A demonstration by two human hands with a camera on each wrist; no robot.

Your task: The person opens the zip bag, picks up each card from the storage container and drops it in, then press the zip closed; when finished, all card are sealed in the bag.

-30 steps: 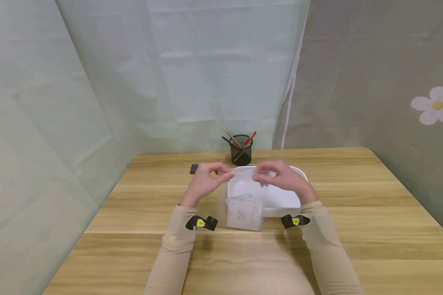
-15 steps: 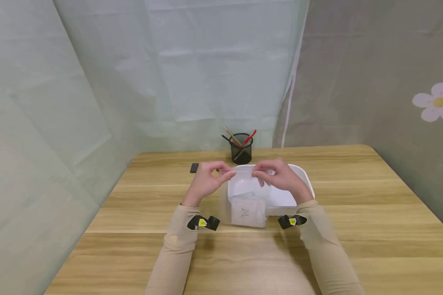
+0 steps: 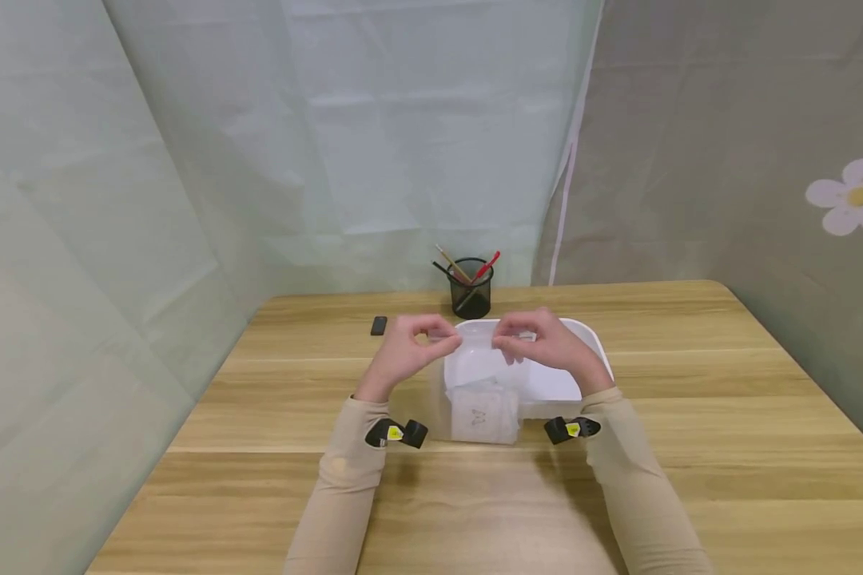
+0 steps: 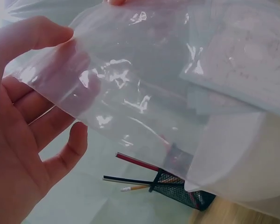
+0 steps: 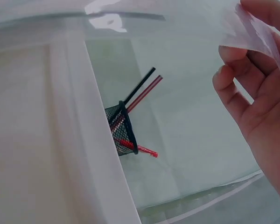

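head view shows the left hand (image 3: pixel 403 347) and the right hand (image 3: pixel 546 345) raised above the middle of the wooden table (image 3: pixel 690 415), each one pinching a top corner of a clear plastic zip bag (image 3: pixel 480 399) between thumb and fingers, so both hands are closed on the bag's upper edge. the bag hangs down between them, in front of a white plastic tub (image 3: pixel 582 351) that stands on the table just behind it, and a flat white packet (image 3: pixel 479 415) with small printing sits in the lower part of the bag. in the left wrist view the thumb and fingers (image 4: pixel 42 37) hold only the thin film of the bag (image 4: pixel 144 93), and in the right wrist view the fingertips (image 5: pixel 252 51) also hold only a narrow strip of it. i judge the main risk is this thin grip: the film is smooth, and if one hand slips, the bag may swing to one side and the packet may slide toward the mouth. i cannot tell whether the mouth is sealed, so the packet could fall out if the bag tips. a black mesh pen holder (image 3: pixel 471 289) stands near the far edge of the table, behind the tub, and a small black object (image 3: pixel 379 325) lies to its left; a wide movement forward could knock the holder over.
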